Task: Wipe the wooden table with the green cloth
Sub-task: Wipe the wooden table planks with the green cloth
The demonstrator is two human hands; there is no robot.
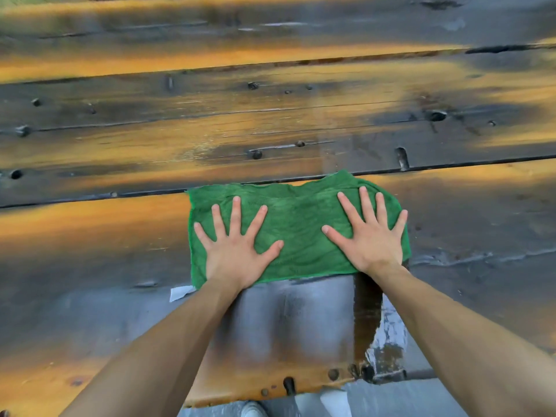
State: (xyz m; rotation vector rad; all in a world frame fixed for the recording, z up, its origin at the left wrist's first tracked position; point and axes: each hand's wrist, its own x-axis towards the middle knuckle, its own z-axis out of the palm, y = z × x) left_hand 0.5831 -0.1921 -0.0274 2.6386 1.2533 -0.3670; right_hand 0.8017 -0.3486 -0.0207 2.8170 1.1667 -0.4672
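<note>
The green cloth (298, 227) lies spread flat on the wooden table (210, 133), near its front edge. My left hand (237, 245) presses on the cloth's left half with fingers straight and splayed. My right hand (368, 236) presses on the right half the same way, fingers spread and pointing away from me. Both palms lie flat on the fabric. A white tag (180, 293) sticks out from under the cloth's near left corner.
The table is made of dark, worn planks with knots, nail holes and long gaps between boards. A wet, shiny streak (288, 320) runs from the cloth back toward the front edge (270, 395). A puddle (388, 335) glistens right of it. A shoe tip (252, 410) shows below.
</note>
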